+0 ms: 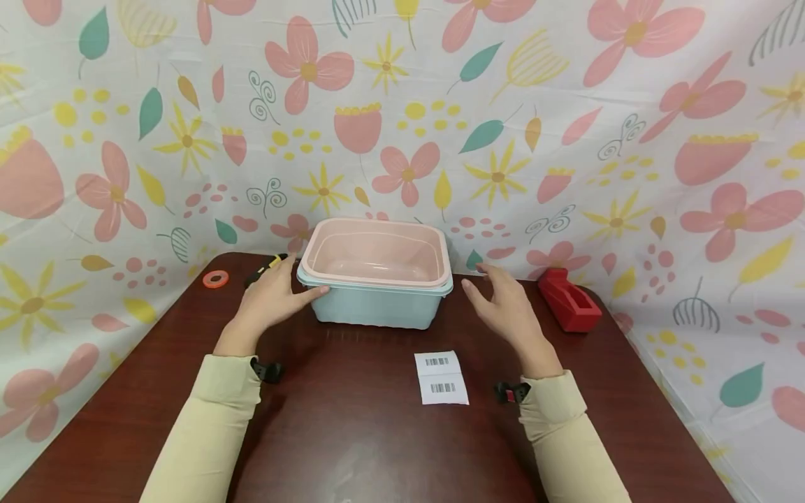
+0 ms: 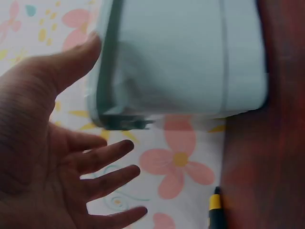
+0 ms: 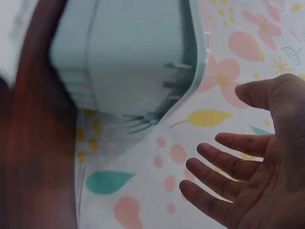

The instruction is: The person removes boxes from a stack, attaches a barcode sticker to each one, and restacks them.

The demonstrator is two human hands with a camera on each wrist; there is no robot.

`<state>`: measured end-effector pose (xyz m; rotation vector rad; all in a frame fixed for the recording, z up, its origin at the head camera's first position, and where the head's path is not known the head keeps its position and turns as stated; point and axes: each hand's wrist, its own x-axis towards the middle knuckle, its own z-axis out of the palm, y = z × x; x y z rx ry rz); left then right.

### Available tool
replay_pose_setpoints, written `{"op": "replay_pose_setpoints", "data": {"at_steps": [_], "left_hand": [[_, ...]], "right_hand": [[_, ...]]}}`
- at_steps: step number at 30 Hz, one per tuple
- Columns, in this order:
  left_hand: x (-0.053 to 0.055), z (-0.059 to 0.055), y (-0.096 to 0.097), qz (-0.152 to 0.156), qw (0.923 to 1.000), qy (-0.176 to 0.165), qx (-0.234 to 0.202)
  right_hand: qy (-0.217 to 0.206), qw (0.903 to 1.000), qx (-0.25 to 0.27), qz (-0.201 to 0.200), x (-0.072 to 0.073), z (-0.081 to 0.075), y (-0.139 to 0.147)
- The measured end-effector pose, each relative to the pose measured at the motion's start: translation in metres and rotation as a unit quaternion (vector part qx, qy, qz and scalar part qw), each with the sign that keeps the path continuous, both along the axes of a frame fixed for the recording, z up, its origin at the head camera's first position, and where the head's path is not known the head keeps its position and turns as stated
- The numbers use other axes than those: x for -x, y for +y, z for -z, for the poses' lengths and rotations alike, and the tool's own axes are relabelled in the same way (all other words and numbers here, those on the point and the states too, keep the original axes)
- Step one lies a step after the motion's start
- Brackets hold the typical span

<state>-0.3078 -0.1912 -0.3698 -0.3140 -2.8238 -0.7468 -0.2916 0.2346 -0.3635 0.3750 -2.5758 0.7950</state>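
Note:
A pale pink basin (image 1: 375,253) is nested in a light blue basin (image 1: 377,307) at the far side of the table. My left hand (image 1: 267,297) is at their left end, its thumb reaching over the front rim in the head view. In the left wrist view that thumb is right at the rim of the blue basin (image 2: 171,57), with the other fingers spread below. Off the right end, my right hand (image 1: 505,307) is spread with nothing in it. The right wrist view shows a gap between its fingers and the blue basin (image 3: 128,52).
A white paper with two barcodes (image 1: 441,378) lies in front of the basins. A red tape dispenser (image 1: 569,300) stands at the right. At the left are an orange tape roll (image 1: 216,279) and a black and yellow tool (image 1: 258,272), partly behind my hand. Floral cloth (image 1: 402,105) hangs behind the table.

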Motion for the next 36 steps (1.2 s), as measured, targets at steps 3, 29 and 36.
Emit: {"op": "replay_pose_setpoints", "data": {"at_steps": [3, 29, 36], "left_hand": [[0.005, 0.004, 0.003, 0.012, 0.9989, 0.025, -0.037], [0.025, 0.087, 0.014, 0.012, 0.9258, 0.221, -0.307], [0.026, 0.095, 0.030, -0.005, 0.8871, 0.246, -0.391]], "right_hand": [[-0.003, 0.9993, 0.036, -0.008, 0.011, -0.009, -0.011], [-0.135, 0.9882, 0.062, 0.036, 0.066, 0.001, -0.062], [-0.110, 0.9929, 0.013, 0.045, 0.063, -0.002, -0.061]]}}
